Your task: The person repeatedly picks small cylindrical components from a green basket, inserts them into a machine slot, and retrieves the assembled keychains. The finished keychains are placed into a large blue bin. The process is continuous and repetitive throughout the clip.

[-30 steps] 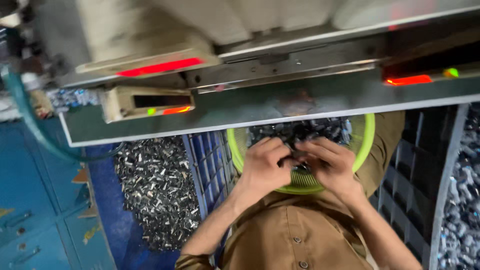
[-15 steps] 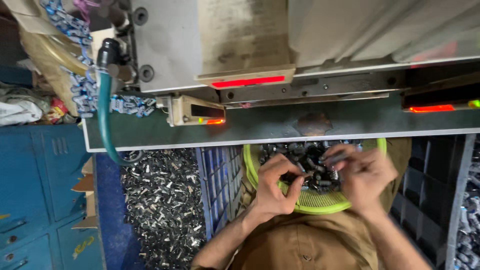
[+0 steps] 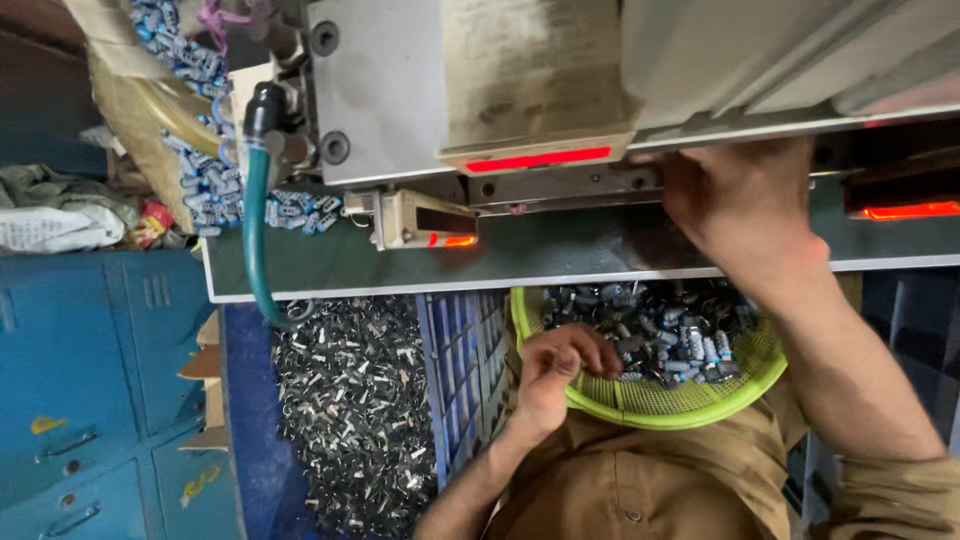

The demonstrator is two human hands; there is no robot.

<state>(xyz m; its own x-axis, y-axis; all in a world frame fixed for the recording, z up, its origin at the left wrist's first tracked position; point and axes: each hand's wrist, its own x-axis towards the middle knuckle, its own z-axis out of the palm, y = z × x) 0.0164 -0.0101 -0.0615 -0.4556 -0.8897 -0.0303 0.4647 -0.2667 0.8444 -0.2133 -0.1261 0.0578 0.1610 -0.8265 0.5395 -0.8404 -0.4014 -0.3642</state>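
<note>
Machine: a big grey press body [image 3: 520, 90] fills the top of the view, a red light strip [image 3: 538, 160] glowing along its lower edge.
Ledge: a dark green work ledge [image 3: 400, 262] runs across below it, with a small sensor box [image 3: 418, 220] lit orange at its end.
Crate: a blue plastic crate [image 3: 462, 370] stands on the left, and beside it a heap of shiny metal pieces [image 3: 350, 400].
Hose: a green hose [image 3: 254, 240] drops down the machine's left side to the ledge edge.
Basket: a lime-green mesh basket [image 3: 650, 400] sits in the person's lap just under the ledge – loaded with small dark and silvery metal parts [image 3: 660, 335].
Right hand: the right hand [image 3: 740, 205] is up at the machine, fingers tucked under the press edge; whether it grips anything, I cannot tell.
Left hand: the left hand [image 3: 560, 375] rests at the basket's near rim, fingers curled down onto the parts – pinched on one or only touching, the view does not show.
</note>
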